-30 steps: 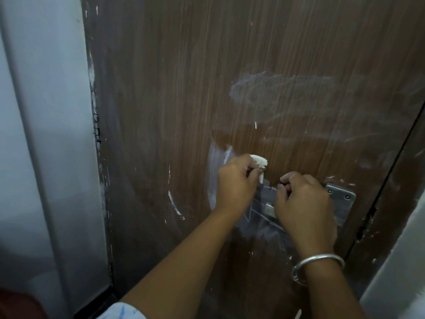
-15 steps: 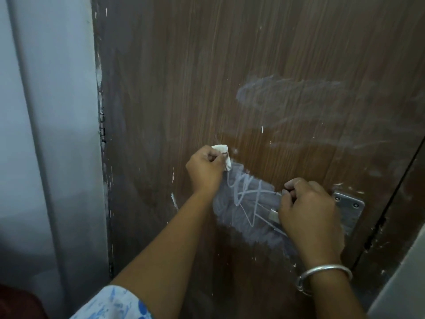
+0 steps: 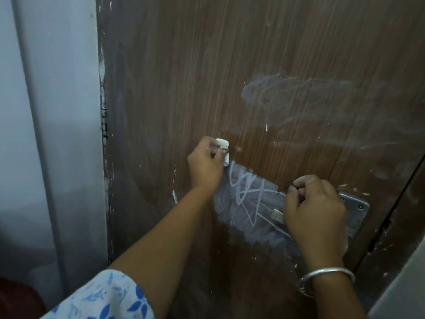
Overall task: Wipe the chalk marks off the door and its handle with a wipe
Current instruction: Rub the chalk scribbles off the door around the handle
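Head view is showing my left hand (image 3: 205,165) pinching a small wadded wipe (image 3: 224,148) against the door (image 3: 207,65), just above and left of a scribbled patch of chalk marks (image 3: 248,199). My right hand (image 3: 315,210) is curling round the handle (image 3: 277,215), so the hands are apart, the scribble between them.

I am judging the main risk as smearing: the wipe is bunched so small that it may be spreading chalk into haze, like the pale smudge (image 3: 299,97) higher up, rather than lifting it.

My right hand is covering most of the handle, so I cannot tell what chalk is lying on it, and that grip is standing in the way of wiping there. A metal plate (image 3: 358,210) is showing beside my knuckles and a pale wall (image 3: 57,134) is flanking the door's left edge.
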Tool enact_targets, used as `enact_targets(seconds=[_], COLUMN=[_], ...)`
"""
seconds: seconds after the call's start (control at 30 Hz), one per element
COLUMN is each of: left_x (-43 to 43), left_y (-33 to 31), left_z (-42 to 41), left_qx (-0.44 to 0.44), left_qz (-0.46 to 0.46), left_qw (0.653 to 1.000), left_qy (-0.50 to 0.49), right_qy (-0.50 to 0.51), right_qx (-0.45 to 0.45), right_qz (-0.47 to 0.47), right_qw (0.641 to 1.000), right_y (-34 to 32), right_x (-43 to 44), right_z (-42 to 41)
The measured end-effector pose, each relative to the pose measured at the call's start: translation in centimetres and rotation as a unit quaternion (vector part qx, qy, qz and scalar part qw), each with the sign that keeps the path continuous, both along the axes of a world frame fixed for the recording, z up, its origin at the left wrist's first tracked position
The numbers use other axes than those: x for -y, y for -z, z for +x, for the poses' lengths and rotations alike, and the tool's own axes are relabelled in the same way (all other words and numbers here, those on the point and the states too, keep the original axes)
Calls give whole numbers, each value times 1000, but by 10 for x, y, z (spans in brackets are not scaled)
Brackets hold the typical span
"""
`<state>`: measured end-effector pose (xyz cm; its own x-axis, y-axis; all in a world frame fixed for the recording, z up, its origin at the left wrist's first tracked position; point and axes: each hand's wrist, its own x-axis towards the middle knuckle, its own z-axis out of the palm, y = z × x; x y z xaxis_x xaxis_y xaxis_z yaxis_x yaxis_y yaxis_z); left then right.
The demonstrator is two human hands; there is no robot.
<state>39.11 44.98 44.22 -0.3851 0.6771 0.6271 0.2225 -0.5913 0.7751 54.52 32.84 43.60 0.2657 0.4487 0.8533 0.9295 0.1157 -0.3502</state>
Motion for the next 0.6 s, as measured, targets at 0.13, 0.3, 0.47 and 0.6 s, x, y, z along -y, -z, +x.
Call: enact_targets(seconds=[0.13, 0.3, 0.47, 0.6], left_x=[6, 18, 4, -5], left_y=[6, 13, -7, -15], left_z=[5, 22, 9, -5], left_qx=[-16, -150, -19, 8], left_qz=[15, 105, 38, 6], left_qw=[1000, 983, 999, 1000], left_qy=[11, 9, -7, -16], right_qy=[-6, 5, 5, 10], right_qx=[15, 24, 27, 32], right_qz=[-14, -30, -38, -37], right_qw=[1000, 999, 999, 999], right_y=[1, 1, 0, 0], right_x=[-2, -2, -2, -2], right_z=[1, -1, -1, -2])
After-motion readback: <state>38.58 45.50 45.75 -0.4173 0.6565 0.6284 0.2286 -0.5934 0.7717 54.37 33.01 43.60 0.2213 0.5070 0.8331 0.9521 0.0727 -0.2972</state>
